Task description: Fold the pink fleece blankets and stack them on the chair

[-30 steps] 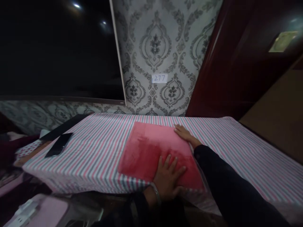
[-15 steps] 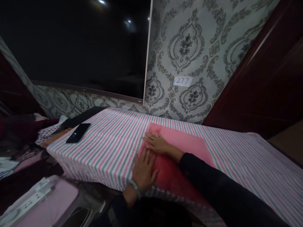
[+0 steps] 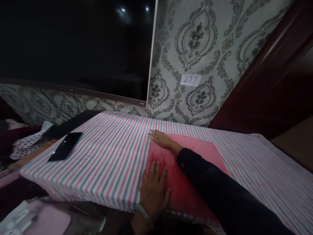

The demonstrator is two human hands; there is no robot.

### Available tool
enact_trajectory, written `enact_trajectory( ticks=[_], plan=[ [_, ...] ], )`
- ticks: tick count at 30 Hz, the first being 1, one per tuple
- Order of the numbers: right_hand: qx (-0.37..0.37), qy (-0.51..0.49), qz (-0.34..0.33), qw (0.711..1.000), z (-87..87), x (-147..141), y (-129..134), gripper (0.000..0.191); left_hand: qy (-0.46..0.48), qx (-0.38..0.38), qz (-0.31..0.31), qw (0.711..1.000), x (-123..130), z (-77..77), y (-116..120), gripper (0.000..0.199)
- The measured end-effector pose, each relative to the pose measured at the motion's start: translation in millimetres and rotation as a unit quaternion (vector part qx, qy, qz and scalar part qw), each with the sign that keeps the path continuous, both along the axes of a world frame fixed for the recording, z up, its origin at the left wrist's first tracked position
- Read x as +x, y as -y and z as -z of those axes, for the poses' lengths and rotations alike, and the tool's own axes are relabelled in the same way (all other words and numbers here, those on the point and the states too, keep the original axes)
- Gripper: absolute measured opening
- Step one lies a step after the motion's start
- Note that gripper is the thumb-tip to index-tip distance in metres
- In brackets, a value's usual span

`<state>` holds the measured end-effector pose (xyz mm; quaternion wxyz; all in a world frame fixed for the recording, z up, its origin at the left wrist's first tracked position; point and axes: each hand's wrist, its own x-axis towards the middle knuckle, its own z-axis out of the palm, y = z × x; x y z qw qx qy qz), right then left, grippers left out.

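A folded pink-red cloth (image 3: 193,182) lies on a table covered with a striped sheet (image 3: 110,150). My right hand (image 3: 161,138) rests flat with fingers spread at the cloth's far left corner. Nearer to me, my left hand (image 3: 154,192), with a bracelet at the wrist, lies palm down on the cloth's near left part, its fingers apart. Neither hand grips anything. The two hands do not touch each other.
A black phone (image 3: 65,147) lies at the sheet's left side. A large dark screen (image 3: 73,45) and a paper marked 277 (image 3: 190,80) are on the patterned wall. A pink stool (image 3: 52,220) with a power strip stands at the lower left.
My right hand has moved to the cloth's far left corner. My left hand has come nearer to me, so the hands are farther apart. The view has shifted, with the phone lower left.
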<state>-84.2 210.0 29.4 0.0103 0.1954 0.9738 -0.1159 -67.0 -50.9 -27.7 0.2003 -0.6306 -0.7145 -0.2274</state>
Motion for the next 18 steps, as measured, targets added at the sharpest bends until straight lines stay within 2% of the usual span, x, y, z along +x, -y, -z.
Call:
enact_trajectory(
  ticks=[13,18],
  plan=[
    [0.001,-0.031,0.017,0.999,1.0,0,3,0.058,0.019,-0.004,0.002,1.0,-1,6.0,-1,0.063],
    [-0.017,-0.041,0.036,0.998,-15.7,2,6,0.059,0.031,-0.033,0.005,0.999,-3,-0.1,-2,0.064]
  ],
)
